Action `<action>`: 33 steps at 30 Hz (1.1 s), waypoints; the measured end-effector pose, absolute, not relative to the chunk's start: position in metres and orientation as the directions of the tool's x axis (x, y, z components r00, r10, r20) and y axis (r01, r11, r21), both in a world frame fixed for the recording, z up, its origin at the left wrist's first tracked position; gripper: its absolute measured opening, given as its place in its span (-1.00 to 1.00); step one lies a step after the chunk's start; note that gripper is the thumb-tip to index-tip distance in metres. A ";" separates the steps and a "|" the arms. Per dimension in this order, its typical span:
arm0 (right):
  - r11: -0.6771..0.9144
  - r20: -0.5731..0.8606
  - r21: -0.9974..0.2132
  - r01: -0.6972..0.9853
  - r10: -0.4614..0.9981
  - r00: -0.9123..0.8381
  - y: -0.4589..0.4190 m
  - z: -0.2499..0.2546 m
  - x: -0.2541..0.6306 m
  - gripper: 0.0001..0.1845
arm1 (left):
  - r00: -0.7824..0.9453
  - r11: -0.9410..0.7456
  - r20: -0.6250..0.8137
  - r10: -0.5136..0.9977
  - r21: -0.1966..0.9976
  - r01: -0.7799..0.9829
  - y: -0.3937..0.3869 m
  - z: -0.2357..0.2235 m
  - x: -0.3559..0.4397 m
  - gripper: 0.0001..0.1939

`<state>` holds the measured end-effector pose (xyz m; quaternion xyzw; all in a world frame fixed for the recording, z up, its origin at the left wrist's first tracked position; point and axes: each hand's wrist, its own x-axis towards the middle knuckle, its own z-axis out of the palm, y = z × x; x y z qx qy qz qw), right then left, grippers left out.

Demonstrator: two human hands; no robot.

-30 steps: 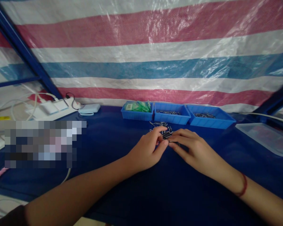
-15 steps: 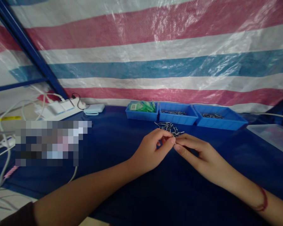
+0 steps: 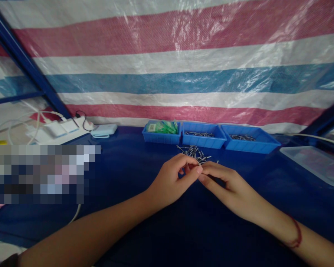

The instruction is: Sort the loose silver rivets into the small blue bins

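My left hand (image 3: 174, 180) and my right hand (image 3: 225, 183) meet fingertip to fingertip low over the blue table cover (image 3: 144, 215). Both are pinched closed, thumb against forefinger, on something too small to make out. Just beyond the fingertips lies a loose pile of small metal pins (image 3: 196, 152). A red cord circles my right wrist.
Three blue trays stand in a row at the back: one with green pieces (image 3: 161, 132), two with metal pins (image 3: 203, 135) (image 3: 247, 138). A clear plastic lid (image 3: 314, 163) lies at the right. A power strip with white cables (image 3: 61, 129) and a pale blue device (image 3: 103, 130) sit at the left.
Both hands drew back from the pin pile toward me, staying pinched together. The view shifted slightly.
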<state>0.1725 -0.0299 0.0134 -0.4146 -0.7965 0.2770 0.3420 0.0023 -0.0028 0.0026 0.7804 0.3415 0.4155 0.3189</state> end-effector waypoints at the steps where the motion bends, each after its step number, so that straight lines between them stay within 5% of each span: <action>1: 0.507 0.319 -0.724 0.468 0.848 -0.424 -0.030 0.014 0.172 -0.77 | 0.420 -0.561 0.430 0.800 0.783 0.268 -0.003 0.003 0.002 -0.92; 21: 0.463 0.380 -0.705 0.536 0.886 -0.265 -0.027 0.007 0.174 -0.89 | 0.399 -0.592 0.468 0.788 0.755 0.284 -0.001 0.003 0.001 -0.92; 26: 0.515 0.551 -0.605 0.608 0.822 -0.148 -0.029 0.011 0.178 -0.93 | 0.382 -0.562 0.440 0.813 0.764 0.316 0.002 0.001 0.003 -0.92; 33: 0.642 0.657 -0.386 0.662 0.695 -0.292 -0.035 0.019 0.176 -0.93 | 0.435 -0.579 0.432 0.790 0.759 0.297 0.000 0.002 0.002 -0.87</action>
